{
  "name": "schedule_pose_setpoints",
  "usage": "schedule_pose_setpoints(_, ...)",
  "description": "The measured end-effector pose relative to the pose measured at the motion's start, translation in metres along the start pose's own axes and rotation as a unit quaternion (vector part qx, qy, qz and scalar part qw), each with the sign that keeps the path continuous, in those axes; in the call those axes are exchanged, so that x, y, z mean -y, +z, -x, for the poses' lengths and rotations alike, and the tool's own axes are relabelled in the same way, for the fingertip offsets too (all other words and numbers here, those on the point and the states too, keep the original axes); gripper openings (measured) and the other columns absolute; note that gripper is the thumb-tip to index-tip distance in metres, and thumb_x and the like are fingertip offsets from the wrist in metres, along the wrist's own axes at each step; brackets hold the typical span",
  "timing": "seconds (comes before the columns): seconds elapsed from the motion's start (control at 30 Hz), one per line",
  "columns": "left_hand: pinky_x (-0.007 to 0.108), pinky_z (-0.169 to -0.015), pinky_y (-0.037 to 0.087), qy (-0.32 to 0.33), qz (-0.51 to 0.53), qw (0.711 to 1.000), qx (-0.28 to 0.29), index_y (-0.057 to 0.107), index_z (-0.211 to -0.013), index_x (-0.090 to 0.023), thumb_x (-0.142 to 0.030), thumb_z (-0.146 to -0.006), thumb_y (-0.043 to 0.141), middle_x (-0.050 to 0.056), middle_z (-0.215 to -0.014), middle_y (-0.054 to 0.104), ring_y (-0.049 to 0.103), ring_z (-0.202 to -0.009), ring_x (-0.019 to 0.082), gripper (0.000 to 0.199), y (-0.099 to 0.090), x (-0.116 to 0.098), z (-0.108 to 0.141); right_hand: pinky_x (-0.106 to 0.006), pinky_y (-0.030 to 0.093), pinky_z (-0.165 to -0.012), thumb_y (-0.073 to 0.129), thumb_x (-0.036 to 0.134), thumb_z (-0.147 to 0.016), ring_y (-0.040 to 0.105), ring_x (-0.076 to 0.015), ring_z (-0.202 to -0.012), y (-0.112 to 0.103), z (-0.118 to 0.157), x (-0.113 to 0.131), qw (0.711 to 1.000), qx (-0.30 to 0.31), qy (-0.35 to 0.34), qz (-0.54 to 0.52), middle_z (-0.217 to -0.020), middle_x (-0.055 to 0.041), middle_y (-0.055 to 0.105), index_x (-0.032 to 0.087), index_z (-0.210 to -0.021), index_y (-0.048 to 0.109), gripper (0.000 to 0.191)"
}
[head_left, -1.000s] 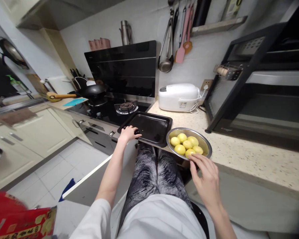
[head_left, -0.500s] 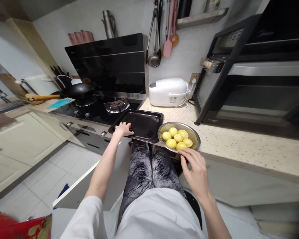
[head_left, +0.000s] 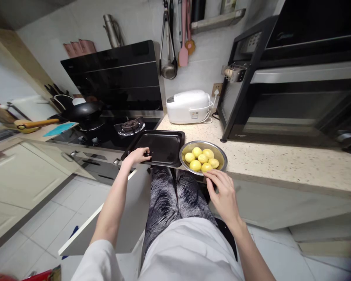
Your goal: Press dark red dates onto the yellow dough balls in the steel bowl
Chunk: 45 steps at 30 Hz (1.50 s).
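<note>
Over the left front part of a black baking tray point(head_left: 160, 146) is my left hand point(head_left: 138, 155). Its fingers are curled in towards the thumb, and what they hold, if anything, is too small to name. To the tray's right stands a steel bowl point(head_left: 222, 156) with several yellow, lemon-like round fruits point(head_left: 202, 158) in it. My right hand point(head_left: 222, 189) is at the bowl's front rim, thumb apart from the fingers and nothing held. Its fingertips reach the rim near the closest fruit; whether they touch it I cannot tell.
A white appliance point(head_left: 188, 106) with a plugged-in cord sits against the wall. At the right is a large black oven point(head_left: 295, 113). A gas stove point(head_left: 130, 125) and a black wok point(head_left: 83, 111) are at the left. Below the counter a cabinet door point(head_left: 128, 210) hangs open.
My left hand's fingers have gone from spread over the tray to curled in. My right hand stays at the bowl's rim. The whole view has shifted slightly.
</note>
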<state>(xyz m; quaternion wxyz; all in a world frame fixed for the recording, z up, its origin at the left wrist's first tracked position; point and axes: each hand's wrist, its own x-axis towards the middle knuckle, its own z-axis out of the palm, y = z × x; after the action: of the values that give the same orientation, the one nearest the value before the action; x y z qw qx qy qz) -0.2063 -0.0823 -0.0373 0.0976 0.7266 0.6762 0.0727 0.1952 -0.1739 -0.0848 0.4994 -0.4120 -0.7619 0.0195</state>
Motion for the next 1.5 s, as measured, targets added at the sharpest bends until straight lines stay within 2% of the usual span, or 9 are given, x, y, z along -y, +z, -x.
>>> schedule_pose_setpoints(0.13, 0.028, -0.074, 0.045, 0.050, 0.044, 0.997, -0.033, 0.064, -0.083, -0.021, -0.043, -0.081, 0.063, 0.004, -0.088, 0.072, 0.064, -0.081, 0.021, 0.022, 0.004, 0.006, -0.001, -0.044, 0.049, -0.099, 0.054, 0.021, -0.102, 0.067, -0.0247, -0.112, 0.001, 0.000, -0.002, 1.000, -0.006, -0.009, 0.001, -0.113, -0.0073, 0.075, 0.023, -0.112, 0.072, 0.020)
schedule_pose_setpoints(0.3, 0.028, -0.068, 0.040, 0.082, 0.085, 0.991, -0.064, 0.059, -0.074, -0.021, -0.049, -0.081, 0.063, 0.002, -0.077, 0.065, 0.056, -0.072, 0.018, 0.029, 0.009, 0.007, 0.001, -0.044, 0.049, -0.099, 0.055, 0.021, -0.102, 0.067, -0.0247, -0.112, 0.001, 0.000, -0.004, 1.000, -0.007, -0.017, 0.005, -0.113, -0.0069, 0.075, 0.023, -0.112, 0.072, 0.020)
schedule_pose_setpoints(0.53, 0.025, -0.065, 0.037, 0.111, 0.137, 0.981, -0.075, 0.055, -0.079, -0.019, -0.050, -0.085, 0.061, -0.002, -0.074, 0.058, 0.047, -0.068, 0.014, 0.032, 0.010, 0.006, 0.010, -0.043, 0.049, -0.099, 0.055, 0.020, -0.102, 0.067, -0.0248, -0.112, 0.001, 0.000, -0.005, 1.000, -0.008, -0.025, 0.014, -0.113, -0.0071, 0.075, 0.023, -0.112, 0.071, 0.019)
schedule_pose_setpoints(0.73, 0.025, -0.067, 0.037, 0.126, 0.161, 0.975, -0.084, 0.054, -0.080, -0.019, -0.047, -0.087, 0.063, -0.003, -0.074, 0.056, 0.046, -0.069, 0.013, 0.030, 0.013, 0.005, 0.011, -0.044, 0.049, -0.099, 0.054, 0.021, -0.102, 0.068, -0.0246, -0.110, 0.002, 0.000, -0.005, 1.000, -0.008, -0.024, 0.015, -0.112, -0.0072, 0.076, 0.023, -0.112, 0.071, 0.020)
schedule_pose_setpoints(1.1, 0.025, -0.067, 0.038, 0.124, 0.194, 0.967, -0.111, 0.055, -0.084, -0.019, -0.049, -0.093, 0.060, -0.002, -0.076, 0.056, 0.049, -0.070, 0.013, 0.031, 0.013, 0.009, 0.013, -0.043, 0.049, -0.098, 0.055, 0.019, -0.102, 0.068, -0.0246, -0.109, 0.002, 0.000, -0.005, 0.999, -0.012, -0.037, 0.023, -0.111, -0.0075, 0.075, 0.022, -0.112, 0.070, 0.019)
schedule_pose_setpoints(1.3, 0.024, -0.058, 0.039, 0.083, 0.252, 0.958, -0.109, 0.051, -0.085, -0.022, -0.055, -0.092, 0.061, -0.005, -0.061, 0.054, 0.054, -0.055, 0.013, 0.036, 0.015, 0.003, 0.009, -0.043, 0.048, -0.098, 0.055, 0.020, -0.102, 0.068, -0.0246, -0.109, 0.002, 0.000, -0.005, 0.999, -0.011, -0.036, 0.022, -0.111, -0.0074, 0.075, 0.022, -0.112, 0.071, 0.019)
schedule_pose_setpoints(1.4, 0.023, -0.053, 0.036, 0.053, 0.279, 0.950, -0.131, 0.049, -0.086, -0.022, -0.057, -0.089, 0.063, -0.007, -0.056, 0.050, 0.050, -0.048, 0.012, 0.037, 0.016, -0.002, 0.004, -0.043, 0.048, -0.099, 0.055, 0.020, -0.102, 0.068, -0.0243, -0.109, 0.001, 0.000, -0.005, 0.999, -0.008, -0.033, 0.019, -0.111, -0.0072, 0.075, 0.023, -0.112, 0.071, 0.019)
schedule_pose_setpoints(1.5, 0.023, -0.057, 0.035, 0.060, 0.257, 0.947, -0.183, 0.049, -0.082, -0.021, -0.052, -0.088, 0.065, -0.007, -0.058, 0.048, 0.044, -0.053, 0.011, 0.035, 0.017, -0.009, -0.003, -0.043, 0.048, -0.099, 0.055, 0.020, -0.101, 0.068, -0.0243, -0.109, 0.001, 0.000, -0.005, 0.999, -0.008, -0.031, 0.016, -0.111, -0.0074, 0.076, 0.022, -0.112, 0.071, 0.019)
